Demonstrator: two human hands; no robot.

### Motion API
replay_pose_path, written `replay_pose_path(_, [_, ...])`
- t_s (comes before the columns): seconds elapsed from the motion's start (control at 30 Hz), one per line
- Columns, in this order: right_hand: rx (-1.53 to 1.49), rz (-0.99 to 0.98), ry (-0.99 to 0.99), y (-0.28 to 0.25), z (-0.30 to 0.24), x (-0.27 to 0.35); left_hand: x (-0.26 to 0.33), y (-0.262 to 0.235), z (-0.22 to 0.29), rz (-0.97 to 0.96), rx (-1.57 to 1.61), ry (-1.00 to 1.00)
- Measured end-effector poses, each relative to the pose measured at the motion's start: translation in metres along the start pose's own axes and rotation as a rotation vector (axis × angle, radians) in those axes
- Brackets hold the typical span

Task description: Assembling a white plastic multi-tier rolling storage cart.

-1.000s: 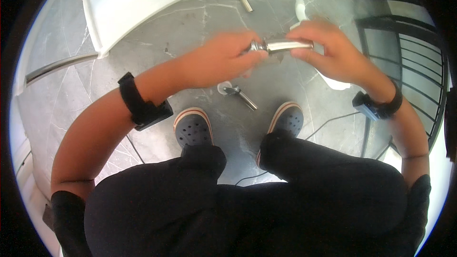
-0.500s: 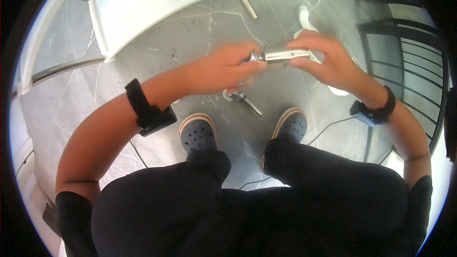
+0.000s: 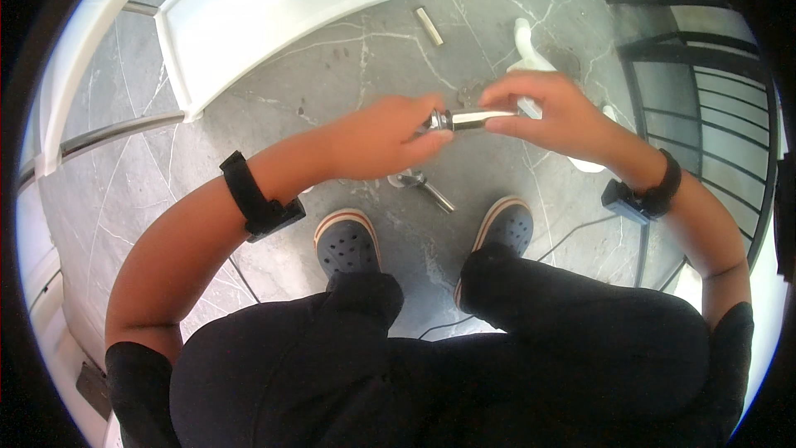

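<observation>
A shiny metal tube [image 3: 474,118] lies nearly level between my hands, above the floor. My left hand [image 3: 385,137] is closed around a chrome collar [image 3: 440,120] at the tube's left end; the palm hides the rest of that part. At the right end, the thumb and fingers of my right hand [image 3: 551,112] pinch the tube. Below my left hand, a chrome piece with a round end and a straight tube [image 3: 437,197] rests on the floor, partly covered by the hand.
A white panel [image 3: 265,12] with metal poles stands at the far left. Farther ahead, a short metal tube [image 3: 429,26] lies on the marbled floor [image 3: 332,75]. A curved white part [image 3: 524,43] is partly behind my right hand. A black rack [image 3: 705,54] stands right; a cable [image 3: 572,231] runs near my shoes.
Both hands and the tube have moved slightly toward me and left. My right hand has shifted along the tube, closer to my left hand.
</observation>
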State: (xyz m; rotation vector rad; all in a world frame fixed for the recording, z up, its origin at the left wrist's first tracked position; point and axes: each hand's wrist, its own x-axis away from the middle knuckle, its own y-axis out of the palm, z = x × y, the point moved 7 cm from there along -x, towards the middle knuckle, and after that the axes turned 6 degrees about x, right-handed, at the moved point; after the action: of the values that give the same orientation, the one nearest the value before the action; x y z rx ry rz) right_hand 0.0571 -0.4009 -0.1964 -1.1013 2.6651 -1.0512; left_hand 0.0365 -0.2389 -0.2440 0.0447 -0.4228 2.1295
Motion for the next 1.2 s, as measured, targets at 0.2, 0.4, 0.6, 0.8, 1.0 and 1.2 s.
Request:
replay_pose_path(0.2, [-0.011, 0.032, 0.004, 0.004, 0.002, -0.005, 0.004, 0.018, -0.015, -0.163, 0.804, -0.315])
replay_pose_path(0.4, [-0.587, -0.337, 0.445, 0.053, 0.036, 0.014, 0.004, 0.008, 0.004, -0.148, -0.087, -0.014])
replay_pose_path(0.6, [-1.227, -0.492, 0.646, 0.081, 0.039, 0.029, -0.002, 0.007, 0.002, -0.21, -0.368, 0.064])
replay_pose_path(0.8, [-0.383, -0.143, 0.254, 0.043, 0.032, -0.005, -0.001, 0.003, -0.037, -0.156, 0.522, -0.338])
replay_pose_path(1.0, [-0.605, -0.212, 0.36, 0.052, 0.044, -0.006, -0.005, -0.011, -0.015, -0.179, 0.009, -0.106])
replay_pose_path(1.2, [-1.033, -0.44, 0.627, 0.075, 0.042, -0.002, -0.001, -0.019, -0.01, -0.161, -0.159, -0.092])
